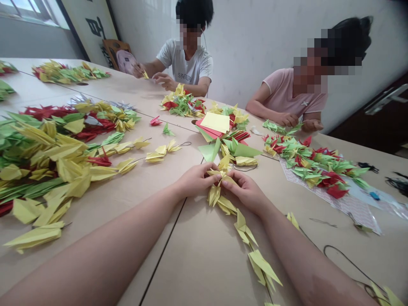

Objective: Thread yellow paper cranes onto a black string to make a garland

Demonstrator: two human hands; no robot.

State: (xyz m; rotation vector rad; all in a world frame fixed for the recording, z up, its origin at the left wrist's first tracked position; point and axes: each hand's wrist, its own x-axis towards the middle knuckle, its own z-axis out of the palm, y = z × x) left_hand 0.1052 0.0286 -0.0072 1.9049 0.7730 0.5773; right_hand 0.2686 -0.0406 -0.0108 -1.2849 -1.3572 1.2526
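Note:
My left hand and my right hand meet at the middle of the tan table, with their fingertips together. Both pinch a small yellow origami crane at the top of a strand of yellow paper cranes. The strand hangs over the table and runs down toward the bottom edge of the view, between my forearms. My fingers hide part of the top crane, and the thread through it does not show there.
A long heap of strung yellow, green and red paper cranes fills the table's left side. Another lies on a patterned sheet to the right. Stacked colored paper stands ahead. Black thread lies at lower right. Two co-workers handle cranes across the table.

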